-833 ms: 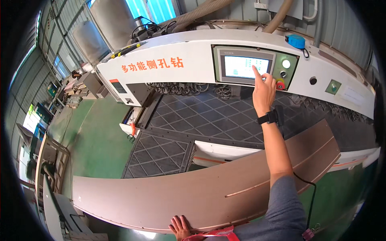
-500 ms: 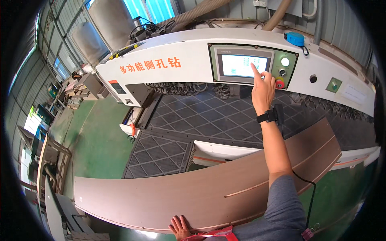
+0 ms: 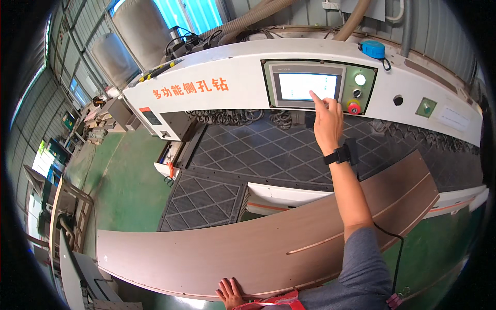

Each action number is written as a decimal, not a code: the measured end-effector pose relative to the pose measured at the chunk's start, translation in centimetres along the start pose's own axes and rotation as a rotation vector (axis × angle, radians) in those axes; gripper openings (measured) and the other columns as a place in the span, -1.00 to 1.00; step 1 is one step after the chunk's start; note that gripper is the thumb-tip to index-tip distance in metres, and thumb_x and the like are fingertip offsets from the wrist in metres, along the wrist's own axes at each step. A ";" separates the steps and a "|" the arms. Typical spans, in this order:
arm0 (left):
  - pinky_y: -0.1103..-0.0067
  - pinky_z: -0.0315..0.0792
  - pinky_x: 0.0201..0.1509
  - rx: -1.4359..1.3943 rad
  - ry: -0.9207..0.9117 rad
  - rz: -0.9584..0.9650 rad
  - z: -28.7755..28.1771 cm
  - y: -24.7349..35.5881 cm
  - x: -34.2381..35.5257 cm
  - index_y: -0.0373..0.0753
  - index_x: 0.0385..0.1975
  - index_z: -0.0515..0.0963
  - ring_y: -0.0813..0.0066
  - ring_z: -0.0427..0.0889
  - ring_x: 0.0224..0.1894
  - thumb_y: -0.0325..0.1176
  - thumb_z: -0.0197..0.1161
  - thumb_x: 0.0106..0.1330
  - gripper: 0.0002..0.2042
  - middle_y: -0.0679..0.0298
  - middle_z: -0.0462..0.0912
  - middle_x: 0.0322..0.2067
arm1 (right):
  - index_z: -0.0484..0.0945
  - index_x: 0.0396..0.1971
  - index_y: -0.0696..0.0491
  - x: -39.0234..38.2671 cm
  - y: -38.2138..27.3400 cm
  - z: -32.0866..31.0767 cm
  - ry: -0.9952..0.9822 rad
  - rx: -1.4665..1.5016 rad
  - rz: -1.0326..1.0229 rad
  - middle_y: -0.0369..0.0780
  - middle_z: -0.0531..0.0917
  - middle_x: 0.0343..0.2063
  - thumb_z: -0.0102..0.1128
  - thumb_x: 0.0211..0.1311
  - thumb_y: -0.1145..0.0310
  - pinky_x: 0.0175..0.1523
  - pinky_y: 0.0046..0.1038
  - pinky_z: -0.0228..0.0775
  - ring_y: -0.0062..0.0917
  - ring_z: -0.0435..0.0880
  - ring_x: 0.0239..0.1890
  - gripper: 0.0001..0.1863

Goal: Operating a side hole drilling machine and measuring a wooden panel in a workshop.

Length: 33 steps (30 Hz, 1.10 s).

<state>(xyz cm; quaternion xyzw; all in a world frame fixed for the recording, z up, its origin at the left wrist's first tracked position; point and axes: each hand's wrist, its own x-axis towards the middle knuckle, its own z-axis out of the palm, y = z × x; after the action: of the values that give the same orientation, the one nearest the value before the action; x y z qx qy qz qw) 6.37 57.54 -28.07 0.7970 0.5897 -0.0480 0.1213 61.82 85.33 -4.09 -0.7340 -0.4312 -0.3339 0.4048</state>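
My right hand [image 3: 329, 124] reaches up to a touch screen [image 3: 299, 85] set in the white machine's front. Its index finger is stretched out at the lower right part of the bright display. The other fingers are loosely bent, and nothing is held. A black wristband [image 3: 338, 155] circles that wrist. My left hand [image 3: 231, 293] lies open on the near edge of a long brown board [image 3: 206, 258], fingers spread. The board has a narrow groove [image 3: 315, 244] and some small holes. It spans my front, its right end overlapping the machine's table; my right forearm passes above it.
A dark, grid-lined machine table [image 3: 248, 147] lies beyond the board. Right of the screen are a round white light [image 3: 360, 79] and a red emergency button [image 3: 354, 107]. A blue tape measure [image 3: 373, 49] rests on the machine's top. Scissors [image 3: 169, 175] hang at its left side.
My right hand has moved slightly left and down, its fingertip now lower on the screen. The display shows a different layout. My left hand and the board stay put.
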 end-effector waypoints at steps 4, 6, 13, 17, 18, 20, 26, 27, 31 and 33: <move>-0.22 -0.31 0.46 -0.023 -0.017 -0.005 -0.2 0.2 0.0 -0.32 0.50 -0.07 -0.35 -0.27 0.52 0.43 0.36 -0.15 0.30 -0.32 -0.16 0.47 | 0.54 0.24 -0.36 -0.1 -0.7 0.2 -0.089 0.009 -0.012 -0.26 0.52 -0.24 0.13 0.39 0.43 0.02 -0.27 0.39 -0.33 0.50 -0.15 -0.52; -0.22 -0.31 0.46 -0.032 -0.023 -0.009 -0.2 0.4 0.0 -0.32 0.50 -0.07 -0.35 -0.27 0.52 0.43 0.36 -0.15 0.30 -0.32 -0.16 0.47 | 0.53 0.24 -0.36 -0.1 -1.1 0.5 -0.116 0.014 -0.015 -0.27 0.51 -0.26 0.13 0.38 0.44 0.01 -0.27 0.39 -0.33 0.50 -0.16 -0.50; -0.23 -0.31 0.46 -0.038 -0.031 -0.014 0.1 0.3 0.3 -0.32 0.50 -0.07 -0.35 -0.27 0.52 0.45 0.36 -0.17 0.31 -0.32 -0.16 0.47 | 0.53 0.24 -0.34 -0.6 -2.0 1.8 -0.129 -0.023 -0.079 -0.29 0.46 -0.33 0.07 0.25 0.60 -0.08 -0.32 0.35 -0.37 0.45 -0.25 -0.38; -0.23 -0.31 0.46 -0.032 -0.026 -0.012 0.4 0.2 0.3 -0.32 0.50 -0.07 -0.35 -0.27 0.52 0.46 0.37 -0.18 0.32 -0.31 -0.16 0.47 | 0.52 0.25 -0.35 -1.0 -2.0 2.8 -0.129 -0.039 -0.091 -0.30 0.44 -0.35 0.07 0.26 0.60 -0.11 -0.33 0.33 -0.38 0.43 -0.28 -0.37; -0.23 -0.31 0.46 -0.027 -0.023 -0.012 0.4 0.1 0.2 -0.32 0.50 -0.07 -0.35 -0.27 0.52 0.46 0.37 -0.18 0.32 -0.31 -0.16 0.47 | 0.52 0.25 -0.35 -1.0 -2.0 3.0 -0.129 -0.036 -0.092 -0.30 0.44 -0.35 0.07 0.26 0.60 -0.11 -0.33 0.33 -0.38 0.43 -0.28 -0.37; -0.23 -0.31 0.46 -0.018 -0.018 -0.011 0.7 0.1 0.3 -0.32 0.50 -0.07 -0.35 -0.27 0.52 0.46 0.37 -0.19 0.33 -0.31 -0.16 0.47 | 0.50 0.27 -0.37 -1.2 -2.0 3.1 -0.122 -0.050 -0.085 -0.29 0.44 -0.35 0.07 0.26 0.59 -0.12 -0.33 0.33 -0.39 0.43 -0.28 -0.36; -0.24 -0.31 0.45 0.160 0.132 0.039 2.6 -1.0 0.1 -0.31 0.50 -0.05 -0.35 -0.27 0.52 0.53 0.37 -0.29 0.40 -0.29 -0.16 0.48 | 0.49 0.28 -0.38 -0.9 -2.4 3.2 -0.102 -0.059 -0.077 -0.29 0.44 -0.35 0.08 0.26 0.58 -0.12 -0.34 0.33 -0.38 0.43 -0.28 -0.36; -0.25 -0.31 0.44 0.081 0.086 0.022 1.9 -0.7 0.2 -0.31 0.50 -0.05 -0.36 -0.27 0.52 0.53 0.37 -0.29 0.39 -0.30 -0.16 0.47 | 0.49 0.28 -0.38 -0.8 -2.2 3.2 -0.103 -0.062 -0.076 -0.29 0.44 -0.35 0.08 0.26 0.58 -0.12 -0.34 0.33 -0.38 0.43 -0.28 -0.36; -0.26 -0.31 0.44 0.013 0.049 0.008 1.8 -0.6 0.3 -0.32 0.50 -0.04 -0.38 -0.26 0.51 0.55 0.36 -0.30 0.40 -0.31 -0.14 0.47 | 0.49 0.28 -0.39 -0.8 -1.9 3.4 -0.109 -0.077 -0.071 -0.29 0.45 -0.35 0.08 0.26 0.59 -0.12 -0.33 0.34 -0.38 0.43 -0.28 -0.35; -0.26 -0.31 0.43 0.035 0.066 0.013 2.0 -0.6 0.3 -0.33 0.50 -0.04 -0.39 -0.26 0.51 0.56 0.35 -0.31 0.41 -0.31 -0.14 0.47 | 0.49 0.27 -0.40 -0.8 -2.0 3.3 -0.113 -0.087 -0.067 -0.30 0.45 -0.34 0.08 0.26 0.59 -0.12 -0.33 0.34 -0.38 0.43 -0.28 -0.35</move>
<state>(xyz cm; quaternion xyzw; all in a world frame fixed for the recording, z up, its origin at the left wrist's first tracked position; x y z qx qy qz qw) 6.05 57.49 -30.14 0.8039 0.5874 -0.0311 0.0884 60.15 88.55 -5.64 -0.7537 -0.4628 -0.3237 0.3361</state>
